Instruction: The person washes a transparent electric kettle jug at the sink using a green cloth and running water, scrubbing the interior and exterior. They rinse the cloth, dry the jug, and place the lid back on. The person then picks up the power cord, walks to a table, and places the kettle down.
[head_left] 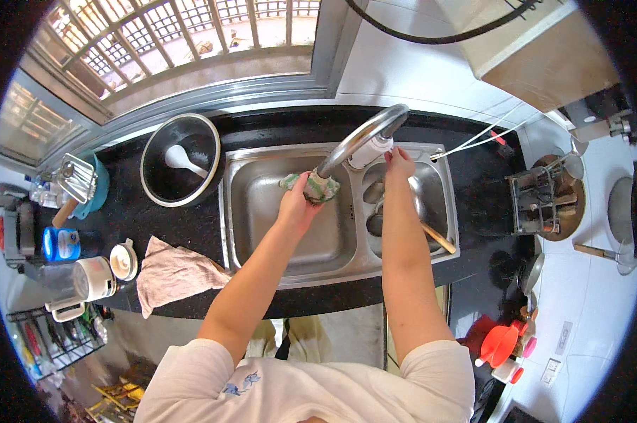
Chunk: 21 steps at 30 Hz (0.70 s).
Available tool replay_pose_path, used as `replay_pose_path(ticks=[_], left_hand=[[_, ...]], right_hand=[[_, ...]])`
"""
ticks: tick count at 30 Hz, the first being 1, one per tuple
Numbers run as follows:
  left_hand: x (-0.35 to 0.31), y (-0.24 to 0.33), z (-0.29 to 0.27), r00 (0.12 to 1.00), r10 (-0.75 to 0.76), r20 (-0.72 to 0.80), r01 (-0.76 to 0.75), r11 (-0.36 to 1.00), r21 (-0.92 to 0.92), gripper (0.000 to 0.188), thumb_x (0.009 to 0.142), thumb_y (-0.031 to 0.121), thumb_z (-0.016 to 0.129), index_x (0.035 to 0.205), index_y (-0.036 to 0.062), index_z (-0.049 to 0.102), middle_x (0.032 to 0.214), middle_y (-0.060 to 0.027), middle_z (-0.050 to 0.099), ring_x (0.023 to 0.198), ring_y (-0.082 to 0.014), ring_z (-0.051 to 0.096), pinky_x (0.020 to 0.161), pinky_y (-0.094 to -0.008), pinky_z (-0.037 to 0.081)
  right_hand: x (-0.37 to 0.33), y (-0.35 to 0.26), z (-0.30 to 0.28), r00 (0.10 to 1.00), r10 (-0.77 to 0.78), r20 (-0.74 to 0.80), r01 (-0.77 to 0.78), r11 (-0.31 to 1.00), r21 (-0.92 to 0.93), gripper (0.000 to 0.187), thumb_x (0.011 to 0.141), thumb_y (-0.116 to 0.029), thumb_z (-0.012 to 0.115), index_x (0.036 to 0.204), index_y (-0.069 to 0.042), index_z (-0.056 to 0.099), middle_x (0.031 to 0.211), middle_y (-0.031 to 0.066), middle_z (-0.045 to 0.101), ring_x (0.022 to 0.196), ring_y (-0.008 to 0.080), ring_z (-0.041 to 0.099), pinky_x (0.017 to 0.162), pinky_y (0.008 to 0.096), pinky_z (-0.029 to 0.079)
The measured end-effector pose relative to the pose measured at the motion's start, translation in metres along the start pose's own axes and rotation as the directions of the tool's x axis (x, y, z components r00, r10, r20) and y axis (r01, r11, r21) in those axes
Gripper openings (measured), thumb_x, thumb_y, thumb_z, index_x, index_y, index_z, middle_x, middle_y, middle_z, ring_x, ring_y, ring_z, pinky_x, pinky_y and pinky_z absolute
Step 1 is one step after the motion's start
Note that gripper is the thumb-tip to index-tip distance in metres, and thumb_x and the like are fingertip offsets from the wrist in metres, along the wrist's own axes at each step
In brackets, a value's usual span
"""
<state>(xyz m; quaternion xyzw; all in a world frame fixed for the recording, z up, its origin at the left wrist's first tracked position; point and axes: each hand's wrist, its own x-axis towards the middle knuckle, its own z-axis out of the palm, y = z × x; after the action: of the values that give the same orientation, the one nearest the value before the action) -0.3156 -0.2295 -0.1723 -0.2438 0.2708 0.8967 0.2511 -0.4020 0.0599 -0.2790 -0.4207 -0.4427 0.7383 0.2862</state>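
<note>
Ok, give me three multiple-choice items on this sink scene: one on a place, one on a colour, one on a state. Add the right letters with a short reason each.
1. Where does the white spoon lie?
A. In the dark round pot left of the sink
B. In the left basin
C. On the pink cloth

2. What colour is the countertop?
A. White
B. Black
C. Green

3. What is the left hand doing?
A. Resting flat on the counter
B. Hanging free in the air
C. Gripping a green and white rag against the tap

Answers:
1. A: the spoon sits inside the pot beside the sink.
2. B: the surface around the basins is black.
3. C: the hand presses the rag to the tap, while the right hand touches the tap's white end.
</note>
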Motion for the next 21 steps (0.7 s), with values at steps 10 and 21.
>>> replay_pose_path(ticks=[10, 21], left_hand=[[0.010, 0.009, -0.006, 0.996, 0.031, -0.088, -0.035, 0.998, -0.054, 0.035, 0.096, 0.025, 0.049, 0.125, 0.0043, 0.046, 0.126, -0.0123, 0.051, 0.116, -0.0282, 0.051, 0.097, -0.0492, 0.042], [0.001, 0.007, -0.042, 0.996, -0.050, -0.078, 0.056, 0.996, 0.072, 0.036, 0.096, 0.035, 0.046, 0.122, 0.0105, 0.049, 0.118, -0.0088, 0.057, 0.110, -0.0268, 0.055, 0.092, -0.0471, 0.045]], right_hand=[[0.003, 0.018, -0.012, 0.969, 0.244, 0.032, -0.246, 0.957, 0.154, 0.017, 0.084, 0.006, 0.060, 0.099, 0.009, 0.053, 0.096, 0.0149, 0.057, 0.080, 0.0266, 0.062, 0.067, 0.0318, 0.060], [-0.179, 0.027, -0.008, 0.524, 0.717, 0.459, -0.685, 0.676, -0.272, 0.038, 0.091, -0.045, 0.051, 0.105, -0.011, 0.059, 0.099, 0.0051, 0.061, 0.092, 0.0209, 0.059, 0.074, 0.0386, 0.050]])
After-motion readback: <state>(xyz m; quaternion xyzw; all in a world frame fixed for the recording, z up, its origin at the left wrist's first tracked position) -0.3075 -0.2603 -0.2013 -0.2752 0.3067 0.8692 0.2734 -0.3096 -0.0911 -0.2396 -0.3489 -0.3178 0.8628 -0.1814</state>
